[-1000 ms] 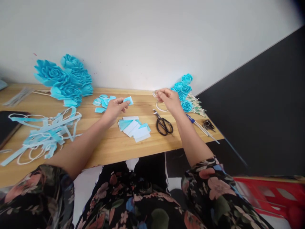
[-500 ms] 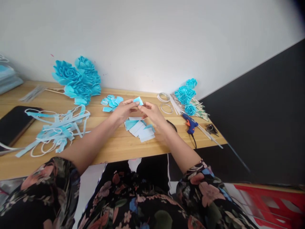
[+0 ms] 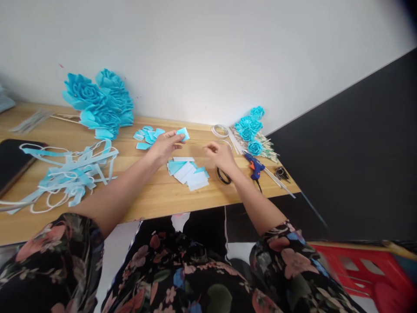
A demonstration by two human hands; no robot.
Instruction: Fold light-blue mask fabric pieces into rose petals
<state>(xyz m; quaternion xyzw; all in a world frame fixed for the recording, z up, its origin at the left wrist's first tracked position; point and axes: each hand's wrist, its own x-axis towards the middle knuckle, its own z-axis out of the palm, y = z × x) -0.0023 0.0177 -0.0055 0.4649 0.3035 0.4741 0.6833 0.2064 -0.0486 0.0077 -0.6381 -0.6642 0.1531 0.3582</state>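
My left hand (image 3: 166, 145) is closed, pinching a small folded piece of light-blue fabric (image 3: 183, 134) between thumb and fingers. My right hand (image 3: 220, 155) is apart from it to the right, its fingers curled in and nothing visible in them. Below my hands lies a spread of white and blue cut rectangles (image 3: 187, 171). A small heap of cut blue pieces (image 3: 150, 135) is behind my left hand. Beside my right wrist lies a black loop (image 3: 223, 176), partly covered, so its kind is unclear.
Large blue fabric flowers (image 3: 100, 102) stand at the back left, above tangled strips and ear loops (image 3: 71, 171) and a phone (image 3: 16, 161). At right are smaller blue flowers (image 3: 250, 126), wire coils (image 3: 220, 130), a blue glue gun (image 3: 256, 165) and thin sticks (image 3: 278, 182).
My right hand has let go of the folded blue piece and moved right, its fingers curling. My left hand still holds the piece. The view has shifted slightly.
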